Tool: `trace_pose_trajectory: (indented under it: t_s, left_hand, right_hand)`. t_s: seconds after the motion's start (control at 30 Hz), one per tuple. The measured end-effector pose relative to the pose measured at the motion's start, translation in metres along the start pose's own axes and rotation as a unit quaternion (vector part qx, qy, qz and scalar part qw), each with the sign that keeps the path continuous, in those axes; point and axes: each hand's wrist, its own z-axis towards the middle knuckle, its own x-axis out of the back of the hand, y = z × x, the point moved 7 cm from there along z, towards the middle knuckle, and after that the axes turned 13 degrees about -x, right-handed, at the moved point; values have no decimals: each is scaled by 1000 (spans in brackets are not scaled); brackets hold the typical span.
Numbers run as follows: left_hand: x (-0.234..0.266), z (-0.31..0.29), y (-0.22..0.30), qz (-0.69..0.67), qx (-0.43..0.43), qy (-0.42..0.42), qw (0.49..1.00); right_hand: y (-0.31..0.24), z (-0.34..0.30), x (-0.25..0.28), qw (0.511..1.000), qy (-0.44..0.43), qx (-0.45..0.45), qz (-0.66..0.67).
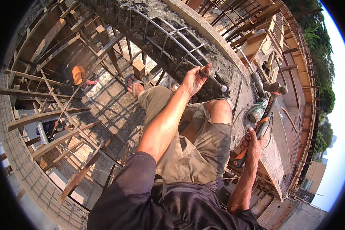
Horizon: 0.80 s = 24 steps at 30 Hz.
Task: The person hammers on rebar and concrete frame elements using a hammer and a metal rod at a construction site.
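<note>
My left hand [195,80] is closed around a chisel [214,81], a dark rod with a pale, bright end facing my right side. The chisel lies low over the rough, broken concrete beam [218,53], beside its exposed steel bars [176,36]; where its far tip touches is hard to make out. On my right, a hammer [262,124] with an orange and black handle is gripped in my right hand [254,145]. Its metal head [276,88] is raised, pointing away from me. My knees are bent beside the beam.
Next to the hammer, a green corded power tool [257,112] rests on the concrete. Timber props and planks [61,111] crowd the lower level at left, where another person [79,75] in orange is partly visible. Wooden formwork [301,73] curves along the right.
</note>
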Motion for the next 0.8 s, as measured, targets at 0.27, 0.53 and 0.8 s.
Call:
trace_pose_trajectory:
  t_s: [0.27, 0.53, 0.8]
  left_hand:
    - [-10, 11, 0, -99, -6, -41, 994]
    - [-13, 17, 5, -176, 47, -118, 976]
    - [7, 19, 5, 48, -40, 43, 997]
  right_hand:
    - [-31, -79, -60, 974, -108, 97, 177]
    - [39, -78, -141, 991, -122, -44, -13]
    - [48, -83, -138, 987, -136, -82, 24]
